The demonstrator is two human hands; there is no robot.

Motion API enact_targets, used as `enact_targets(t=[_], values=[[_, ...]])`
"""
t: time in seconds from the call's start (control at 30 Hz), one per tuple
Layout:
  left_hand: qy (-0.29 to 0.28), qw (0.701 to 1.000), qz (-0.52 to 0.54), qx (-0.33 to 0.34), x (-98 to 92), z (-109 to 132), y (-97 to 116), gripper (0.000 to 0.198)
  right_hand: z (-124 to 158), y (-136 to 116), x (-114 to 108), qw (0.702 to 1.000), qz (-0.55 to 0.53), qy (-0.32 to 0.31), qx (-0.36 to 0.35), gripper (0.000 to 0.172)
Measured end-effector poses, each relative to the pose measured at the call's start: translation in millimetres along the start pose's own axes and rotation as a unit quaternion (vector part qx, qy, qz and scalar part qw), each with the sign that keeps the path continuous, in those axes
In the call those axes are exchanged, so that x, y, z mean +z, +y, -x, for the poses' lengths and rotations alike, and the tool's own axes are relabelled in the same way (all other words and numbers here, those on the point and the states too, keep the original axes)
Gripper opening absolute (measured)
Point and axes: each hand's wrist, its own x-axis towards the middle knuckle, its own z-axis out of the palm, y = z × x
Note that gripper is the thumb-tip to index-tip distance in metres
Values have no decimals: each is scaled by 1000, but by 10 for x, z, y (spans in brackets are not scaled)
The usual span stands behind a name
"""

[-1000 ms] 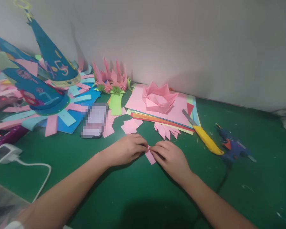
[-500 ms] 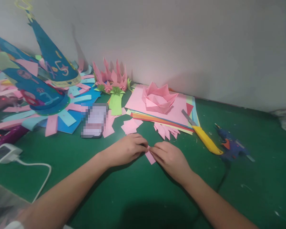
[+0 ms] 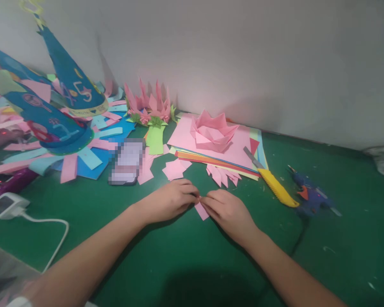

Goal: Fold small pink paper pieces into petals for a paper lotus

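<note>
Between my two hands is a small piece of pink paper [image 3: 202, 211], its top edge hidden under my fingertips. My left hand [image 3: 174, 199] pinches it from the left, fingers closed. From the other side my right hand [image 3: 228, 213] pinches it too, and the fingertips of both hands almost meet. Just beyond my hands lie some pink paper squares [image 3: 174, 169] and a fan of folded pink pieces [image 3: 222, 175]. Behind these, a folded pink paper flower [image 3: 213, 132] rests on a stack of coloured paper [image 3: 182, 134].
A yellow utility knife [image 3: 277, 187] lies right of the stack, its tip over the paper, beside a blue glue gun [image 3: 313, 196] with a cord. On the left are a phone [image 3: 128, 162], a pink paper crown [image 3: 150, 106], blue cone hats [image 3: 70, 72] and a white charger [image 3: 8, 205] with cable.
</note>
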Motion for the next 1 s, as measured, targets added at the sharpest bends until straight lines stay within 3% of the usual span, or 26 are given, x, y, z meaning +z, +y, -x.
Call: enact_targets(t=[0.37, 0.6, 1.0], values=[[-2, 1000, 5, -13, 13, 2, -48, 21, -10, -12, -55, 1000, 7, -10, -17, 25], [-11, 999, -29, -16, 24, 0, -49, 20, -43, -23, -115, 999, -36, -31, 11, 27], [-3, 1000, -7, -12, 1, 1, -22, 22, 0, 57, -144, 1000, 8, 10, -11, 32]])
